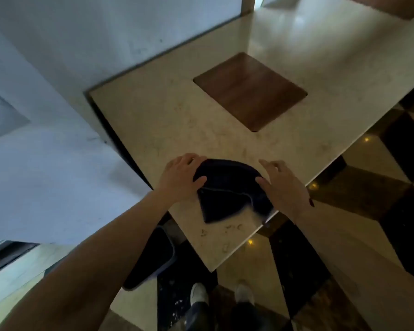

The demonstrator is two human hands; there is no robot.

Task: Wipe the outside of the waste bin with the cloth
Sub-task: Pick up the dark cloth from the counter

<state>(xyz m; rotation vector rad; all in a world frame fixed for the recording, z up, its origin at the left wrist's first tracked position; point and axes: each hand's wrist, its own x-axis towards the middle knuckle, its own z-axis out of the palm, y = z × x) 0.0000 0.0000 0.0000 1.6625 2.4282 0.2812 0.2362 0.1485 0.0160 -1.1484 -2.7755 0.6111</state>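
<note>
Both of your hands rest on a dark cloth [227,187] lying near the front corner of a pale stone table [167,120]. Your left hand [179,174] lies on the cloth's left edge, fingers curled over its far side and thumb pressing on top; it looks to be gathering the fabric, not yet clenched around it. Your right hand [282,185] sits at the cloth's right edge with the thumb touching the fabric and the fingers spread and open, holding nothing. The cloth is loosely folded, one corner pointing toward the table's near edge.

Farther back on the table is a square brown wooden inset [249,90]. Below the table's left corner, on the floor, stands the waste bin [151,256], dark inside with a light rim, partly hidden by your left forearm and the tabletop. Your shoes [198,293] stand just in front of the table on a patterned floor.

Judging from this, wiping has not begun: the cloth lies on the table, well apart from the bin. Picking it up, reaching down and wiping the bin's outside all remain.
</note>
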